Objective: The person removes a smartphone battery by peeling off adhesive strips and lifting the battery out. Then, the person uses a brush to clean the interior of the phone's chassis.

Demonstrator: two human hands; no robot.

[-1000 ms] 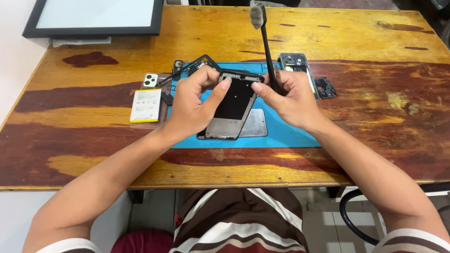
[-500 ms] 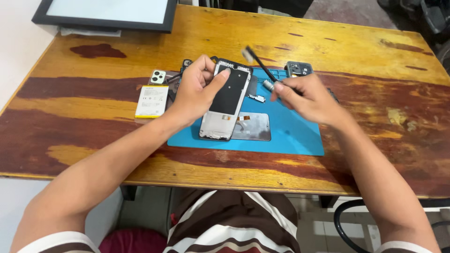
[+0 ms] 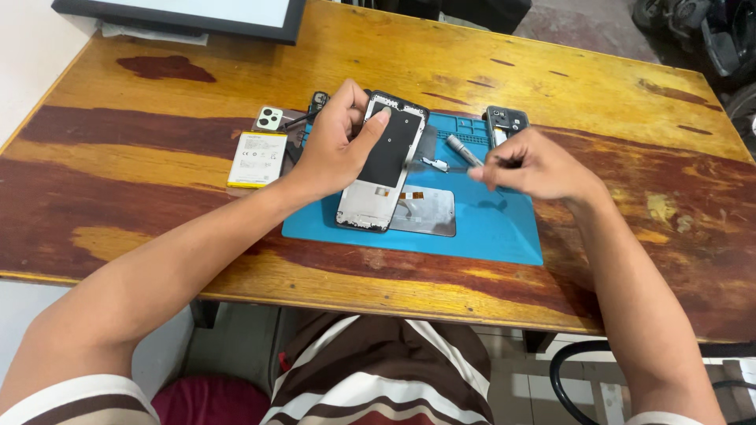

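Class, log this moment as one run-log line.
left hand: holds opened phone tilted on blue mat | right hand: grips screwdriver | battery: on table

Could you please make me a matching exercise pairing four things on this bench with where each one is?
Things:
1. Phone frame
2. Battery
3. Screwdriver
4. Metal plate

Places:
A. Flat on the blue mat, just right of the phone's lower end
B. On bare wood, left of the mat
C. Held in the right hand, over the mat
D. Under the left hand, on the mat's left part

Pairs: 1-D, 2-B, 3-C, 4-A
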